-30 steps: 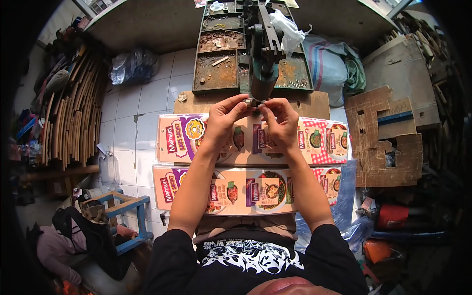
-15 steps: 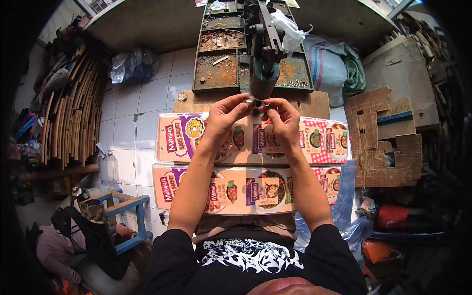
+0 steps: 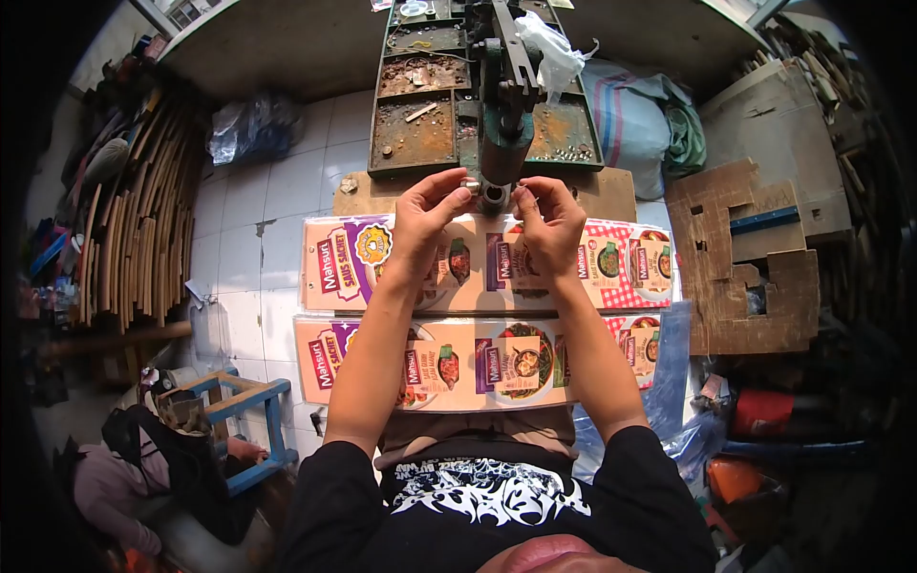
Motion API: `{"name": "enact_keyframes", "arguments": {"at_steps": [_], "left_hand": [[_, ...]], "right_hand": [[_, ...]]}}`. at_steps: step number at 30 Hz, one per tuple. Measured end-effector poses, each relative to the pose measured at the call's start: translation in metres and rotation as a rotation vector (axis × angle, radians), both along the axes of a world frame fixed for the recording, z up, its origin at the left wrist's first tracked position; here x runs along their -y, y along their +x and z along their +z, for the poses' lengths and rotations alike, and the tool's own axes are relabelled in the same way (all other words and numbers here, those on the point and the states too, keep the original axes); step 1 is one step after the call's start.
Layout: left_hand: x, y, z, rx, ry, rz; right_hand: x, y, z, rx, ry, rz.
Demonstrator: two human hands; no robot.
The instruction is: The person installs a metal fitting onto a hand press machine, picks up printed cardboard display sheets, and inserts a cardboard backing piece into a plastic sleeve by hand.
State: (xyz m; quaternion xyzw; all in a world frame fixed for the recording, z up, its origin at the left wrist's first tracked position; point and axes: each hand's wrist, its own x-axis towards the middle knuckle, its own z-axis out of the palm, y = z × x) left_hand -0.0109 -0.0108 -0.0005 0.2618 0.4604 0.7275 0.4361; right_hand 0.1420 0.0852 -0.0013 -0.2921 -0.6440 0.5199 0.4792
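My left hand (image 3: 429, 214) is closed in a pinch on a small metal cylinder (image 3: 471, 183), just left of the hand press. My right hand (image 3: 552, 218) pinches too, on the right side, but what its fingertips hold is too small to make out. Between the hands stands the round lower die (image 3: 494, 197) of the dark green hand press (image 3: 505, 143). Beneath my wrists lies a printed sheet of food packaging (image 3: 332, 267), with a second similar printed sheet (image 3: 315, 355) nearer my body.
Behind the press is a compartmented metal tray (image 3: 420, 143) with loose small parts. A wooden board (image 3: 611, 196) lies under the press. Cut brown board (image 3: 707, 306) leans at right, near a white sack (image 3: 626, 124). At left are stacked wooden strips (image 3: 134, 220) and a blue stool frame (image 3: 277, 430).
My hands have moved slightly apart, the metal cylinder shifting left from in front of the press. The lower die shows more plainly between them. The whole view has shifted a little.
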Motion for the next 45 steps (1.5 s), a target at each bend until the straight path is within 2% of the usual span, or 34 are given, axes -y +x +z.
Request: {"name": "enact_keyframes", "arguments": {"at_steps": [3, 8, 11, 17, 25, 33, 45], "left_hand": [[0.003, -0.002, -0.003, -0.022, 0.008, 0.042], [0.006, 0.006, -0.003, -0.248, -0.016, 0.071], [-0.003, 0.007, -0.01, -0.39, -0.017, 0.118], [-0.01, 0.004, -0.024, -0.501, 0.107, 0.107], [-0.014, 0.009, -0.02, -0.594, 0.154, 0.142], [-0.013, 0.01, -0.011, -0.713, 0.094, 0.116], [-0.014, 0.016, -0.003, -0.669, 0.116, 0.129]], "right_hand": [[-0.002, 0.0, 0.0, -0.027, -0.081, -0.064], [-0.001, 0.002, -0.001, 0.014, -0.061, -0.143], [-0.006, 0.004, 0.005, 0.015, 0.068, -0.199], [-0.008, 0.008, 0.004, -0.002, 0.113, -0.239], [-0.006, 0.011, 0.007, -0.003, 0.075, -0.209], [-0.01, 0.009, 0.001, -0.004, 0.095, -0.22], [-0.012, 0.005, -0.004, -0.007, 0.054, -0.201]]}}
